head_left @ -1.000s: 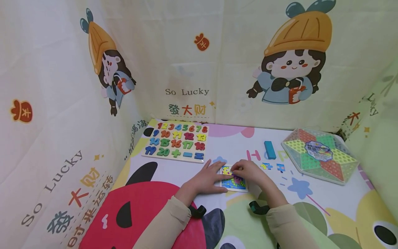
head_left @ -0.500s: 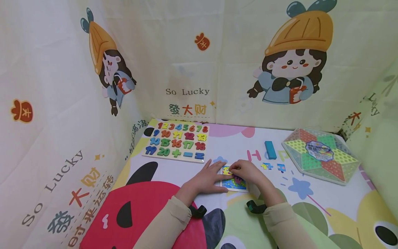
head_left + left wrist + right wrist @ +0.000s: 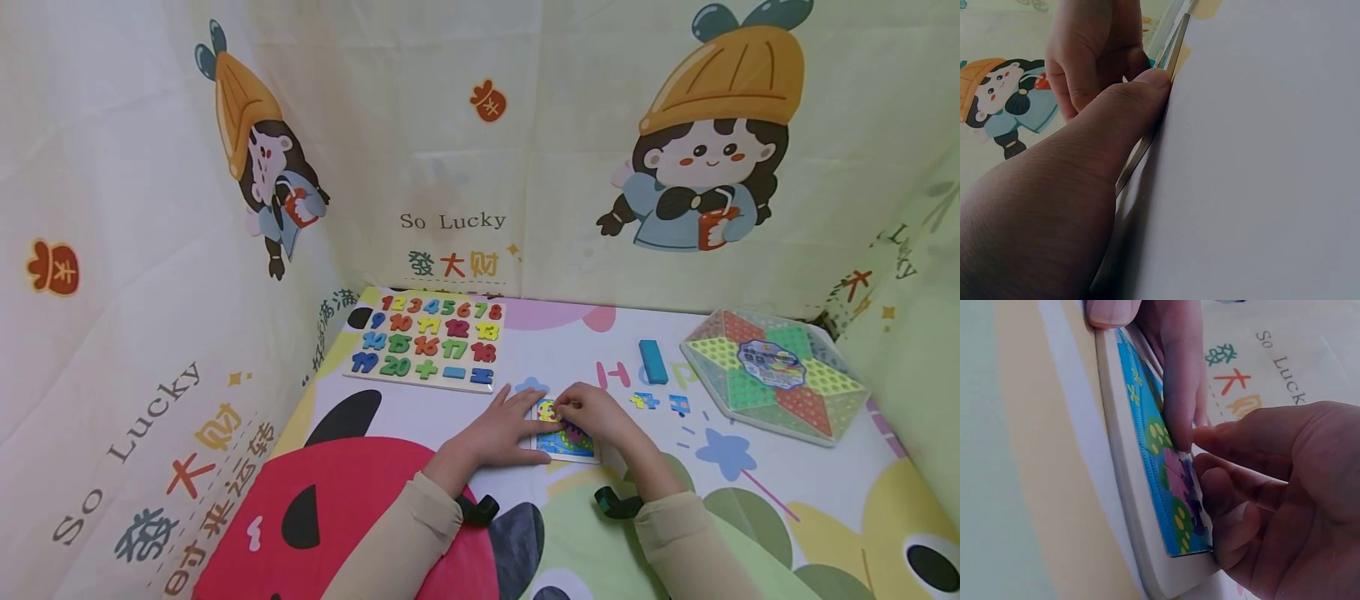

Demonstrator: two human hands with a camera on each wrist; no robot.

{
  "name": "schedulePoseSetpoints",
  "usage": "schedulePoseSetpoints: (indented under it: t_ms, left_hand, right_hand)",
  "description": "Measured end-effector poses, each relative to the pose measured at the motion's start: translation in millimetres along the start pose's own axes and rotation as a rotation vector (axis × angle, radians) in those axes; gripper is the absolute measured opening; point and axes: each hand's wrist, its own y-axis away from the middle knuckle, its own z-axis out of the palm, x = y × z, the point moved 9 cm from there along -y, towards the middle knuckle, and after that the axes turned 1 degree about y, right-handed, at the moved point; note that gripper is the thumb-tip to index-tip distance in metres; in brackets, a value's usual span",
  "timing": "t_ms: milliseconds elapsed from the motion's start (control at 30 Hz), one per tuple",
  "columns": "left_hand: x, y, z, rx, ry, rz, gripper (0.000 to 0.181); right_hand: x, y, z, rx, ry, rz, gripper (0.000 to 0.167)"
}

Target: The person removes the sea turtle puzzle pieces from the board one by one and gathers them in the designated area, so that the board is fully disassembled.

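While left hand (image 3: 498,429) touches puzzle (image 3: 564,447), curtain (image 3: 427,171) reads "So Lucky".

Puzzle (image 3: 1132,487): white border, blue picture with purple, green and yellow
Loose pieces (image 3: 643,402): blue, one partly yellow
Block (image 3: 652,362): plain teal
Number board (image 3: 457,383): multicoloured numerals on cream
Box (image 3: 772,367): red, green, yellow dotted triangles
Sleeves (image 3: 397,542): beige

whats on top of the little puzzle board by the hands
The left hand lies partly across the puzzle board; the right hand is over its far right corner. A blue, pink and green picture shows, but the parts beneath both hands are covered.
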Motion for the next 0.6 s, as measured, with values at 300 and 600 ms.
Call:
schedulePoseSetpoints:
  t_ms: [300, 600]
  left_hand:
    - [-0.8, -1.1, 0.6, -0.001, -0.004, -0.003, 0.065]
    - [-0.8, -0.7, 0.5, 0.001, -0.003, 0.009, 0.064]
  right_hand:
    - [5, -4.0, 1, 0.012, -0.089, 0.062, 0.015]
    - [3, -11.9, 4, 0.011, -0.114, 0.076, 0.015]
